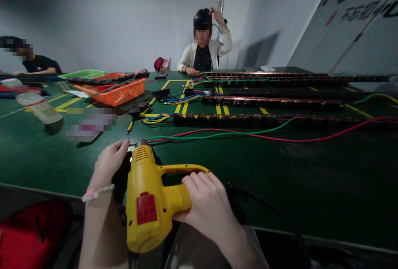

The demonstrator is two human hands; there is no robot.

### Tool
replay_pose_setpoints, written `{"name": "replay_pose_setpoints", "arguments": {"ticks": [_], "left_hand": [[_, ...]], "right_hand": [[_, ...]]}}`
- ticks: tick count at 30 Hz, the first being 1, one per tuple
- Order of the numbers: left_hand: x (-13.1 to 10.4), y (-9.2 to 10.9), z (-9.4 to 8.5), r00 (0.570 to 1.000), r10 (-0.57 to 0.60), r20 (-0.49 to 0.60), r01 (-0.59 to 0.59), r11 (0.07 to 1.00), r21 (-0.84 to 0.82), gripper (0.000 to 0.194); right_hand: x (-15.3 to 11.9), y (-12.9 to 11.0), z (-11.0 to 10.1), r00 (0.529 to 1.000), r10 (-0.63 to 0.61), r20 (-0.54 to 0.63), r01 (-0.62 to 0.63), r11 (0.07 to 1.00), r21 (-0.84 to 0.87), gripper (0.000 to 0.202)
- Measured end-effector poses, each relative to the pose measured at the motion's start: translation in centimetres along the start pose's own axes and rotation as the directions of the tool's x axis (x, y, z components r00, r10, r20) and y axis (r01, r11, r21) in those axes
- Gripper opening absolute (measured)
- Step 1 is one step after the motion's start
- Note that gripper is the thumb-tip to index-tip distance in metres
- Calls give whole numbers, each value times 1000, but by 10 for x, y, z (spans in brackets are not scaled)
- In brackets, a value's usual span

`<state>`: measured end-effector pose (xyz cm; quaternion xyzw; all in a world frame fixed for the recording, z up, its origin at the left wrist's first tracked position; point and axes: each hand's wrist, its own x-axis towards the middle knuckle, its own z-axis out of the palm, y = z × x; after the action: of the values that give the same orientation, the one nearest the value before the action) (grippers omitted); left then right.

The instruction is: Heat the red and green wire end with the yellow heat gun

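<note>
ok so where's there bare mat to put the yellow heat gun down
The widest bare green mat lies right of the right hand, between the red wire and the table's near edge. A smaller patch lies left of the left hand. Beyond the wires it is crowded: long black strips, an orange basket, a plastic bottle.
</note>
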<state>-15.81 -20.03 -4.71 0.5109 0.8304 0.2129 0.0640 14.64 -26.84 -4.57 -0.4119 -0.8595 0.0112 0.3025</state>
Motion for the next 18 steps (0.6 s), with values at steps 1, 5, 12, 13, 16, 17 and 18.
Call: {"name": "replay_pose_setpoints", "arguments": {"ticks": [1, 5, 12, 13, 16, 17, 18], "left_hand": [[0, 0, 0, 1000, -8, 15, 8, 1000, -3, 48], [0, 2, -2, 998, -32, 49, 32, 999, 6, 49], [-2, 6, -5, 994, -59, 94, 57, 998, 19, 50], [-2, 6, -5, 993, -63, 96, 62, 998, 15, 50], [-2, 6, -5, 992, -75, 100, 75, 997, -1, 51], [-2, 6, -5, 992, -77, 100, 78, 997, -5, 51], [-2, 6, -5, 992, -80, 99, 81, 997, -9, 51]], "right_hand": [[-1, 2, -1, 1000, 21, 3, -21, 1000, 5, 49], [-8, 13, -10, 997, 81, -14, -81, 997, 10, 40], [-23, 35, -32, 990, 138, -30, -139, 990, -35, 29], [-25, 38, -35, 989, 144, -23, -145, 989, -43, 28], [-30, 46, -47, 986, 164, 5, -164, 985, -46, 29], [-32, 48, -50, 987, 161, 14, -160, 986, -39, 31], [-34, 51, -54, 988, 152, 22, -151, 988, -33, 33]]}}
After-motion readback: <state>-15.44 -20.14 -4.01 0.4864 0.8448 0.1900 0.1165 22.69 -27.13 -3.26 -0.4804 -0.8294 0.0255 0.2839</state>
